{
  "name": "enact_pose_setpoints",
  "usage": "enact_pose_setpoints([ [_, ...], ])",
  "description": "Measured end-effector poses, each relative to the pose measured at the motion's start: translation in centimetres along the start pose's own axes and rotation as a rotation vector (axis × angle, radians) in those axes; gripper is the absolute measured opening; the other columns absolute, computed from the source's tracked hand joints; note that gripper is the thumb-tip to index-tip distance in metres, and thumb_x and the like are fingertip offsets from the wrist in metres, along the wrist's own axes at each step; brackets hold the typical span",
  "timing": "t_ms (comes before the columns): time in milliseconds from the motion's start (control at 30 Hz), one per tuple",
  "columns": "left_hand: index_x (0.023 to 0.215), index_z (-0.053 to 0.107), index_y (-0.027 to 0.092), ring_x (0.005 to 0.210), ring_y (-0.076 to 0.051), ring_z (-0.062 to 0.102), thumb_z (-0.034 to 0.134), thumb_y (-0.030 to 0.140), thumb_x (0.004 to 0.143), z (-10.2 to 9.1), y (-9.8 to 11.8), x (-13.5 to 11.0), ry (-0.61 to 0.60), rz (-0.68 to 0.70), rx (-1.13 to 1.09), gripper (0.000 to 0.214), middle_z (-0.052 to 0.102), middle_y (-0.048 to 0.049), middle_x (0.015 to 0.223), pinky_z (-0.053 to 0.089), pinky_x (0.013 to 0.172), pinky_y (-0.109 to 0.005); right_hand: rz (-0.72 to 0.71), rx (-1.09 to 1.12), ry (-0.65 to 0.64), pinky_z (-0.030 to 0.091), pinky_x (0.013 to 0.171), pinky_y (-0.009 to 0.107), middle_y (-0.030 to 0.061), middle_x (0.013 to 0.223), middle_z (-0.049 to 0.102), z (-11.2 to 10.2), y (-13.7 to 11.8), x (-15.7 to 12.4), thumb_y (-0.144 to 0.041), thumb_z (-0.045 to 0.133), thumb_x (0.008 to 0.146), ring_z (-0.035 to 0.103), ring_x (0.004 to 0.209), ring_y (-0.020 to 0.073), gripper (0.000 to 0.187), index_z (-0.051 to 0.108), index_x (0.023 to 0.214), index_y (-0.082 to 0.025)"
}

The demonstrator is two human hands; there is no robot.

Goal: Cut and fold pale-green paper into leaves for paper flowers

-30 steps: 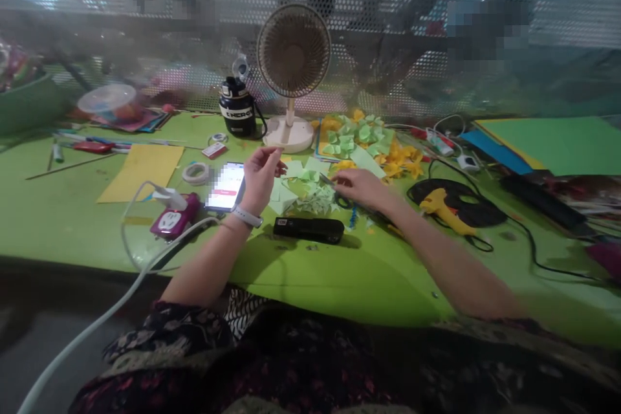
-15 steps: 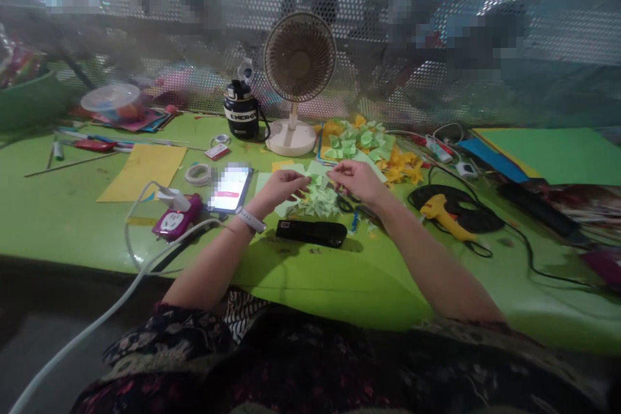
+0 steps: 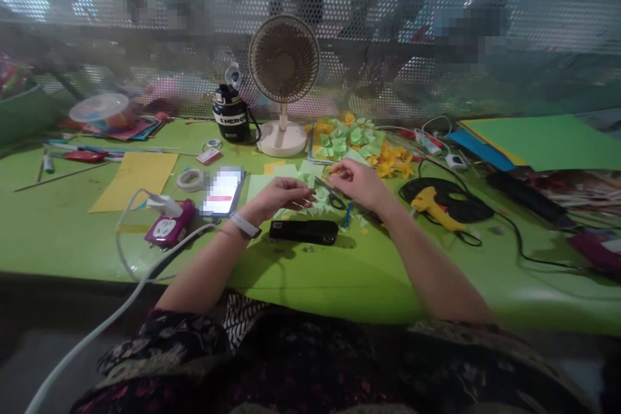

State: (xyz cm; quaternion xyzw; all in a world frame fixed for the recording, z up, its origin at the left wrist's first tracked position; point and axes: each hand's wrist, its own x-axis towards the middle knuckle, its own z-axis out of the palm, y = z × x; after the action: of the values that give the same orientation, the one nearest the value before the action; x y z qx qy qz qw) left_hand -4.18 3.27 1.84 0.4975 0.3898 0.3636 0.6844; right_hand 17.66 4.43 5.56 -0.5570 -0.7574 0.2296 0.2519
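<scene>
My left hand (image 3: 280, 196) hovers low over a heap of pale green paper pieces (image 3: 321, 198) in the middle of the green table (image 3: 72, 233). Its fingers are pressed together in a pinch on one of the pieces. My right hand (image 3: 358, 184) is just to the right, its fingers curled in a pinch; what it holds is too small to make out. Black-handled scissors (image 3: 334, 198) lie between the two hands, blades pointing up and left. A white watch band sits on my left wrist.
A lit phone (image 3: 222, 191), a tape roll (image 3: 190, 178), a pink socket (image 3: 167, 228) with a white cable and a yellow sheet (image 3: 133, 171) lie to the left. A black device (image 3: 303, 231) lies in front. Behind stand a fan (image 3: 284, 77), a bottle (image 3: 231, 118) and paper flowers (image 3: 361, 139); a glue gun (image 3: 431, 206) is to the right.
My left hand came down from a raised position beside the phone to the paper heap. My right hand lifted off the scissors, and both hands met over the green pieces.
</scene>
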Motion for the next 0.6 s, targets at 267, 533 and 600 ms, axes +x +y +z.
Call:
enact_pose_setpoints([
  [267,0.08,0.061,0.014,0.072,-0.015,0.073,0.081,0.032,0.072,1.0,0.2,-0.3,0.126,0.064,-0.11,0.028,0.075,-0.0082,0.08,0.055,0.061,-0.022,0.176,-0.699,-0.257,0.038,0.057,0.028,0.011,0.089,0.071,1.2,2.5,0.1,-0.037,0.061,0.078,0.066,0.079,0.0243,0.021,0.066,0.086,-0.019],
  [533,0.079,0.07,0.012,0.062,-0.008,0.065,0.082,0.031,0.071,0.8,0.2,-0.2,0.197,0.14,-0.056,0.024,0.069,-0.0036,0.072,0.051,0.056,-0.018,0.212,-0.727,-0.247,0.036,0.056,0.027,0.0109,0.077,0.071,0.7,2.5,0.0,-0.033,0.061,0.075,0.067,0.074,0.0234,0.019,0.069,0.081,-0.018],
  [600,0.077,0.07,0.012,0.061,-0.009,0.065,0.083,0.032,0.069,0.9,0.1,-0.2,0.182,0.138,-0.064,0.026,0.07,-0.0043,0.071,0.052,0.056,-0.019,0.218,-0.718,-0.206,0.036,0.054,0.027,0.0111,0.077,0.072,0.2,2.8,-0.2,-0.034,0.062,0.075,0.067,0.073,0.0237,0.018,0.069,0.077,-0.018],
])
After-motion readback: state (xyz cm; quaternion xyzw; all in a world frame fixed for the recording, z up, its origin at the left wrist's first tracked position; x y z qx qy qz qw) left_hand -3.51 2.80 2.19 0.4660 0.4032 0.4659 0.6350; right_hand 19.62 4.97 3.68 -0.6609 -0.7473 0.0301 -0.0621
